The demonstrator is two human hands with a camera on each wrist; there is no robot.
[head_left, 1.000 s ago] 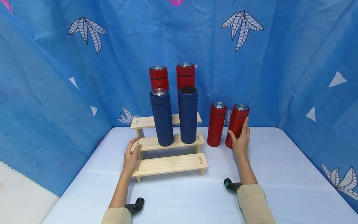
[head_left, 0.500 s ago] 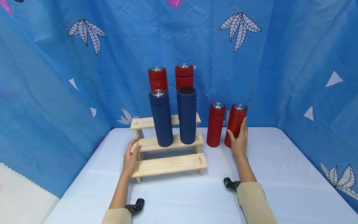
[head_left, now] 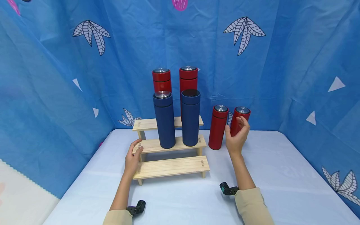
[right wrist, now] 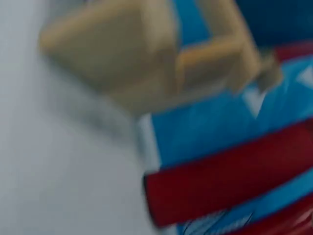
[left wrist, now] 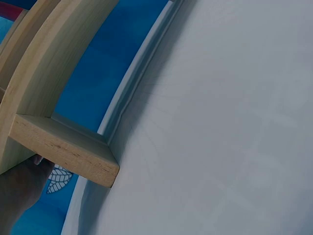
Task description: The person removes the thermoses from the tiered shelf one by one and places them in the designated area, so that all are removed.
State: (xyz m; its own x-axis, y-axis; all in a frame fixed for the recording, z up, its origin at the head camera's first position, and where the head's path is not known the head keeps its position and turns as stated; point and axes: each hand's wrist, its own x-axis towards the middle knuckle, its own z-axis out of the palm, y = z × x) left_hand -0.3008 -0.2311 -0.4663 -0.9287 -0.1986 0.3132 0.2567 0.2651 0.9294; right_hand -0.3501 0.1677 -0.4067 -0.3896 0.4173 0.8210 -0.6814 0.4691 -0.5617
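My left hand (head_left: 132,159) grips the left end of the middle tier of a three-tier wooden stand (head_left: 171,165), thumb on top. Two blue flasks stand upright on that tier: one with a silver lid (head_left: 165,125), one with a dark lid (head_left: 191,122). My right hand (head_left: 235,140) is in front of the two red flasks on the table, fingers loosely bent and holding nothing. It partly hides the right red flask (head_left: 245,114); the left red flask (head_left: 218,131) is just beside its thumb. The right wrist view is blurred.
Behind the blue flasks, two more red flasks (head_left: 162,85) stand on the top tier, partly hidden. The bottom tier's board faces me. White cloth covers the table (head_left: 180,200), and a blue patterned curtain (head_left: 140,56) surrounds the back and sides.
My right hand has let go of the right red flask and moved slightly left and toward me. That flask stands in place. My left hand has stayed on the stand.
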